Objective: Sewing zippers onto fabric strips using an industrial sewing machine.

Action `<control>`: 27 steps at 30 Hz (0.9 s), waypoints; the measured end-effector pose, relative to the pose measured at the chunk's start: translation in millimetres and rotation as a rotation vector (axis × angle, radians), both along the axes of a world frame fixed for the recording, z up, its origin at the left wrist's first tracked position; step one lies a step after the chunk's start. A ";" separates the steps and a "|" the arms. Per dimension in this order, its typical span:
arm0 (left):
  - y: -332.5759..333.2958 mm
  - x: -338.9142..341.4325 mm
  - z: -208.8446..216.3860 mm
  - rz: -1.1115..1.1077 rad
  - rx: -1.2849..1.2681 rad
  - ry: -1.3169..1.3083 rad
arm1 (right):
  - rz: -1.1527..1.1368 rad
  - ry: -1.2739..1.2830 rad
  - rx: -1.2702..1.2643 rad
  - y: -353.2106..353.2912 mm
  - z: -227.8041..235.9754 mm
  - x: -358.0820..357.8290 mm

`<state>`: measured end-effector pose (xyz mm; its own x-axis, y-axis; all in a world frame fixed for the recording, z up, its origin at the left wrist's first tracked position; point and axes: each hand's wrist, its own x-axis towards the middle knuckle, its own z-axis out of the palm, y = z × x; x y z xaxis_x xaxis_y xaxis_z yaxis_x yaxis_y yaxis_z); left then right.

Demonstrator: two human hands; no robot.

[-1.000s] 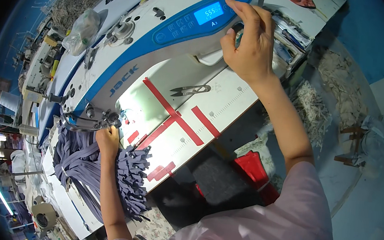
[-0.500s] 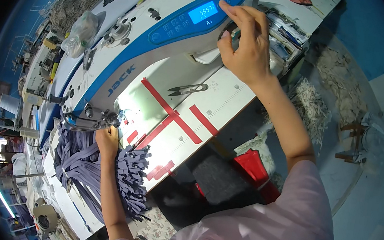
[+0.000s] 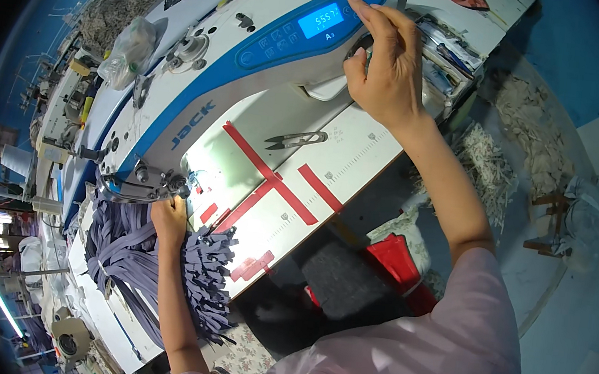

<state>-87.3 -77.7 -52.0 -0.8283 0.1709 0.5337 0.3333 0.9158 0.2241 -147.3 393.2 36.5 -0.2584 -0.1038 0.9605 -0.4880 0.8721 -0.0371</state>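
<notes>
A white and blue sewing machine (image 3: 198, 102) stretches across the table. My right hand (image 3: 389, 71) is at its far end, forefinger on the blue control panel (image 3: 279, 43) just right of the lit display (image 3: 320, 21). The thumb stands apart from the fingers, and nothing is held. Beside the needle end of the machine is my left hand (image 3: 168, 220), its fingertips partly hidden under the machine head. Around my left wrist lies a bundle of grey-purple fabric strips (image 3: 123, 241), their cut ends (image 3: 207, 280) hanging toward the table's near edge.
Thread snips (image 3: 296, 140) rest on the white table (image 3: 356, 145), among strips of red tape (image 3: 291, 197). A tray of small tools (image 3: 443, 59) stands beyond my right hand. Red cloth (image 3: 398, 265) hangs below the table edge. Fabric scraps (image 3: 490, 164) lie on the floor at right.
My right forefinger has shifted slightly farther along the panel, away from the display. My left hand stays by the needle end. The whole view has shifted a little.
</notes>
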 end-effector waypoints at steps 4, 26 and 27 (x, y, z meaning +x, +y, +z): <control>-7.9 1.1 0.0 0.013 -0.013 -0.034 | -0.101 -0.004 0.078 -8.0 8.6 7.8; -7.0 -1.5 -1.1 -0.036 -0.043 0.001 | -0.027 -0.078 0.090 -3.1 7.1 20.4; -6.6 -1.6 -0.9 -0.038 -0.044 0.001 | -0.025 -0.074 0.079 -3.6 7.1 18.8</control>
<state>-88.9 -84.3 -52.8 -0.8200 0.2252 0.5261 0.3681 0.9115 0.1836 -128.5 389.6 43.6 -0.3319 -0.1707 0.9277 -0.4646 0.8855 -0.0033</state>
